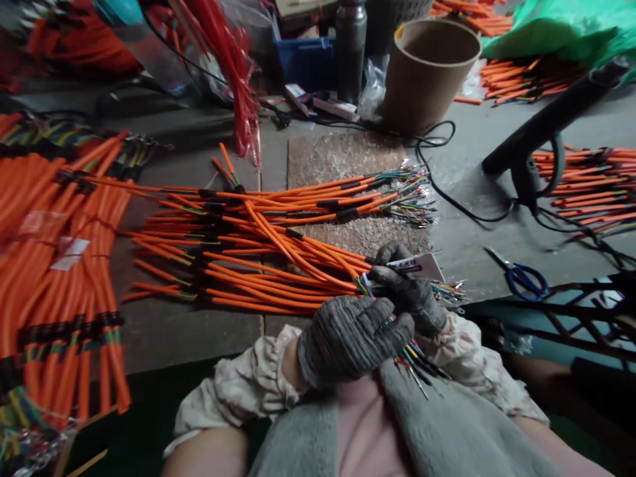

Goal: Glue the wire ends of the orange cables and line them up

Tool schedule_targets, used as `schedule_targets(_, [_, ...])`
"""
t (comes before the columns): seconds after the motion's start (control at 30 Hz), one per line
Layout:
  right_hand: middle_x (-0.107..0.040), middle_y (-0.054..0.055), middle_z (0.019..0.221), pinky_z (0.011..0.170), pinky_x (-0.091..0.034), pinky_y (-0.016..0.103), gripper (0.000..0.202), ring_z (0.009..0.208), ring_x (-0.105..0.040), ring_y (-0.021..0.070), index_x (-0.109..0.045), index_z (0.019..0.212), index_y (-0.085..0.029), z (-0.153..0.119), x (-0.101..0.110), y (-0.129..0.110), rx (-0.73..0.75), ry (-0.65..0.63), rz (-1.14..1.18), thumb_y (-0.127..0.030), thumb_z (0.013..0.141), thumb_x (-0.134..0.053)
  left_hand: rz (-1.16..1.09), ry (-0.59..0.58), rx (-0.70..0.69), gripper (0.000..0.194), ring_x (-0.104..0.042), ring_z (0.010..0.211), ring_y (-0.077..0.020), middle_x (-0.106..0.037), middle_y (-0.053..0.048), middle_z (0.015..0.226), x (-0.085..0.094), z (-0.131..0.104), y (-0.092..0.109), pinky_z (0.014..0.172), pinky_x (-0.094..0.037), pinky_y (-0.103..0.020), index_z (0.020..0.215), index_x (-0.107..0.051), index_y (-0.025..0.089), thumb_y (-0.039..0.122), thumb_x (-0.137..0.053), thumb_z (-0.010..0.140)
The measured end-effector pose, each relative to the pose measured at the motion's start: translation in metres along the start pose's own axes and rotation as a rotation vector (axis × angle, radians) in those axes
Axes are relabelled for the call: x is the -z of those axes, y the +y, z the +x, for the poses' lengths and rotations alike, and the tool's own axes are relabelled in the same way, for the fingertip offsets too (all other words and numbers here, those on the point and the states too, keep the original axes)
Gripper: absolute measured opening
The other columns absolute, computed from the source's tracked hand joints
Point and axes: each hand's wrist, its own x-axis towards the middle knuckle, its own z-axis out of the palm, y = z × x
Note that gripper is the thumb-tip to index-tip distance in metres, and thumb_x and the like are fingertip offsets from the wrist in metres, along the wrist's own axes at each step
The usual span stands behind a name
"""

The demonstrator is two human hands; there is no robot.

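In the centre of the frame, your left hand [355, 341] hides part of the wires [415, 364]. Your right hand [417, 298] covers part of the white card [424, 266]; you cannot read its blurred print. The left edge cuts off the orange cables [30, 265], the top edge the red strips [241, 86]. At upper left, the orange heap [84, 46] blurs.

tabletop [467, 212]: kinda dim, greyish light, brighter toward 3 o'clock
red strips [241, 86]: pretty smeary, 11 o'clock
orange cables [37, 262]: soft, lens-stretched, 9 o'clock
held wires [411, 354]: faint tip glints, between 4 and 5 o'clock
below tabletop: near-black shadow [154, 411], 8 o'clock
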Motion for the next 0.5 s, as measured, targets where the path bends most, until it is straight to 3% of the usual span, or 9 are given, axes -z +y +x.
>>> schedule_targets(0.13, [-0.064,-0.008,0.07,0.057,-0.054,0.021,0.041,0.061,-0.066,0.0117,-0.054,0.085,-0.024,-0.001,0.002,-0.004,-0.128,0.067,0.195,-0.033,0.071,-0.091,0.043,-0.08,-0.014,0.024,-0.072,0.084,-0.0166,-0.077,-0.006,0.091,-0.005,-0.004,0.008,0.076,-0.059,-0.029,0.111,-0.075,0.016,0.015,-0.052,0.103])
schedule_targets(0.3, [-0.067,-0.006,0.071,0.059,-0.056,0.021,0.039,0.064,-0.069,0.0128,-0.056,0.087,-0.023,0.006,0.003,-0.006,-0.204,-0.089,0.157,-0.034,0.074,-0.091,0.046,-0.135,-0.034,0.022,-0.07,0.083,-0.0159,-0.075,-0.005,0.091,-0.002,-0.001,0.006,0.074,-0.059,-0.028,0.113,-0.073,0.016,0.016,-0.054,0.103])
schedule_targets(0.5, [-0.066,-0.005,0.072,0.06,-0.055,0.021,0.039,0.065,-0.068,0.0126,-0.055,0.087,-0.023,0.01,0.005,-0.002,-0.187,-0.116,0.128,-0.037,0.077,-0.091,0.027,-0.126,-0.029,0.026,-0.072,0.087,-0.0159,-0.077,-0.006,0.093,-0.004,-0.004,0.006,0.078,-0.061,-0.028,0.113,-0.074,0.017,0.013,-0.051,0.103])
